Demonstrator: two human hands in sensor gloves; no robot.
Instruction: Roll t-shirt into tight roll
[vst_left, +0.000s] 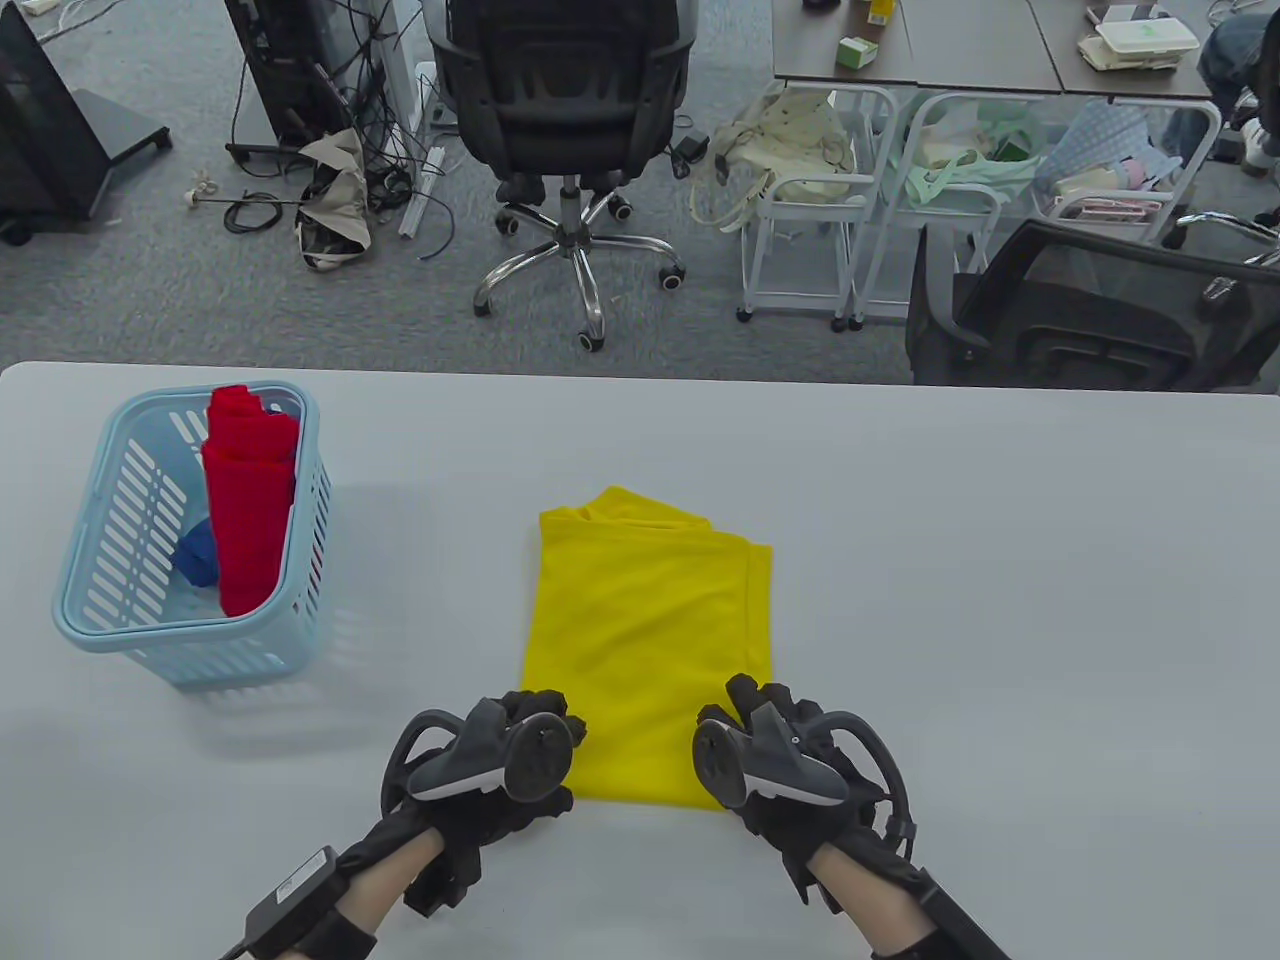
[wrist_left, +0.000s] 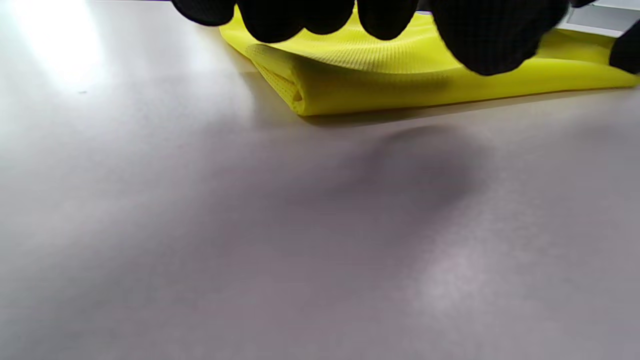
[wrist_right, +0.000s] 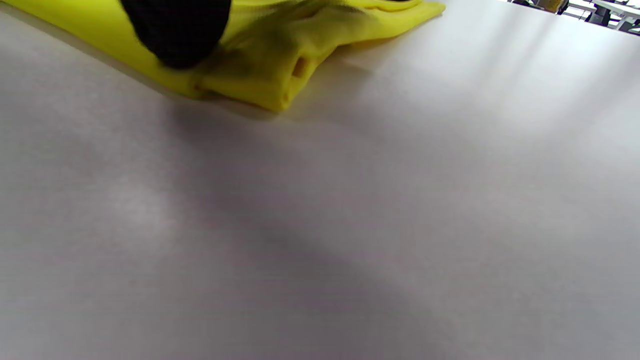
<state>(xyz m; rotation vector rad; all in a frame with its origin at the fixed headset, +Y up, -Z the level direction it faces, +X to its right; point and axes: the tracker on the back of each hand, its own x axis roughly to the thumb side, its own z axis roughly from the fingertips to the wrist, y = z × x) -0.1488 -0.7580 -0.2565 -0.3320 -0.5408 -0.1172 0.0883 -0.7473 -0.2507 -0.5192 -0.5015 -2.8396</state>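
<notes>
A yellow t-shirt (vst_left: 650, 640) lies folded into a long flat rectangle in the middle of the grey table (vst_left: 1000, 600), its short near edge toward me. My left hand (vst_left: 545, 715) sits at the near left corner; in the left wrist view its fingertips (wrist_left: 295, 20) lie over the top of the shirt (wrist_left: 400, 85) just behind the folded edge. My right hand (vst_left: 750, 700) sits at the near right corner; in the right wrist view one fingertip (wrist_right: 175, 35) presses on the shirt (wrist_right: 260, 75) near that corner. The other right fingers are hidden.
A light blue basket (vst_left: 90, 630) stands at the left of the table, holding a rolled red garment (vst_left: 250, 500) and something blue (vst_left: 197, 555). Office chairs and carts stand on the floor beyond the far table edge.
</notes>
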